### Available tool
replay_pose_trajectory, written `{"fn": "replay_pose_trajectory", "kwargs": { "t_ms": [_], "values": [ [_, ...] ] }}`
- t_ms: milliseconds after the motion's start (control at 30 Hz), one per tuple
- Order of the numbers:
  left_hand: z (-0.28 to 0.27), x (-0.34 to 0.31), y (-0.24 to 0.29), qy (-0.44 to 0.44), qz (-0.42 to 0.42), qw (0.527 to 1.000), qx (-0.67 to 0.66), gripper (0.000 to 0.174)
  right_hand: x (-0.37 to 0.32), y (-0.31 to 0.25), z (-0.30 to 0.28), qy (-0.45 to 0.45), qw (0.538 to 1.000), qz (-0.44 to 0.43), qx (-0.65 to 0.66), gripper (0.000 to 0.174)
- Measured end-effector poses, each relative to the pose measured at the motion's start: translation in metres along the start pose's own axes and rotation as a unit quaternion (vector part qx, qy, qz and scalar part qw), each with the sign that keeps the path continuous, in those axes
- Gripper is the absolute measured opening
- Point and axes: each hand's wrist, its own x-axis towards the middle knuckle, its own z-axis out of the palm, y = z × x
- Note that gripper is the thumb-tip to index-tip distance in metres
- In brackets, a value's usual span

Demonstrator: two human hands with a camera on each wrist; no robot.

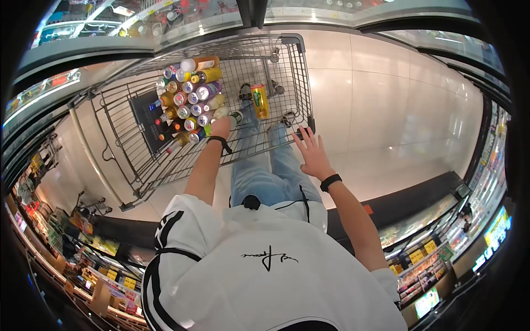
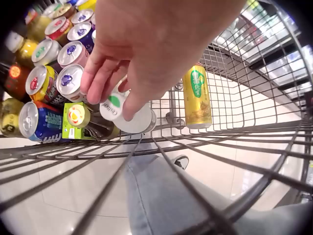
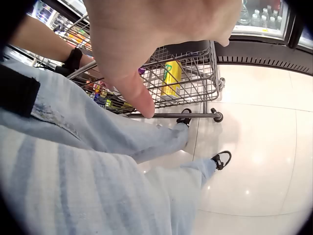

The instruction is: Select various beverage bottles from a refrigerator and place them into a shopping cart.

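Observation:
Down in the shopping cart [image 1: 306,83], my left hand [image 1: 221,128] pinches the white cap [image 2: 113,105] of a bottle between thumb and fingers. The cap bears a green leaf mark, and the hand hides part of the bottle. Beside it stand packed cans and bottles, among them a blue can [image 2: 41,122] and a dark bottle [image 2: 100,126] with a pale cap. A tall yellow can [image 1: 259,101] stands apart on the other side. My right hand [image 1: 313,157] holds nothing; its fingers spread near the cart's side rim.
Glass-doored coolers [image 1: 182,30] line the aisle beyond the cart. A dark child-seat panel [image 1: 150,118] stands behind the packed drinks. My legs in jeans [image 1: 265,176] are close against the cart's side, and pale tiled floor [image 1: 381,110] stretches off to the right.

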Motion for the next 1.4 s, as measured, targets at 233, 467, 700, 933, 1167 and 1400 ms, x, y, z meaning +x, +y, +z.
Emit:
{"fn": "replay_pose_trajectory", "kwargs": {
  "t_ms": [233, 467, 700, 933, 1167, 1400],
  "values": [
    [-0.012, -0.005, 0.004, -0.038, -0.017, 0.997, 0.073, 0.012, 0.003, 0.004, -0.005, 0.003, 1.000, -0.020, 0.003, 0.107],
    [0.015, 0.003, -0.008, -0.071, -0.039, 0.996, 0.031, 0.016, 0.004, 0.007, -0.003, 0.007, 0.999, -0.040, -0.007, 0.105],
    [-0.028, 0.007, 0.007, -0.098, -0.034, 0.990, -0.096, 0.032, 0.001, 0.009, -0.002, 0.013, 0.999, -0.046, -0.008, 0.104],
    [-0.151, -0.035, 0.051, -0.088, 0.010, 0.996, -0.031, 0.039, -0.006, 0.015, 0.008, 0.035, 0.998, -0.053, -0.022, 0.101],
    [-0.283, -0.134, 0.104, 0.041, 0.028, 0.997, -0.063, 0.047, -0.015, 0.023, 0.015, 0.049, 0.995, -0.075, -0.039, 0.097],
    [-0.406, -0.268, 0.200, 0.238, 0.121, 0.943, -0.197, 0.029, 0.014, 0.024, -0.008, 0.104, 0.939, -0.138, 0.297, 0.089]
  ]
}}
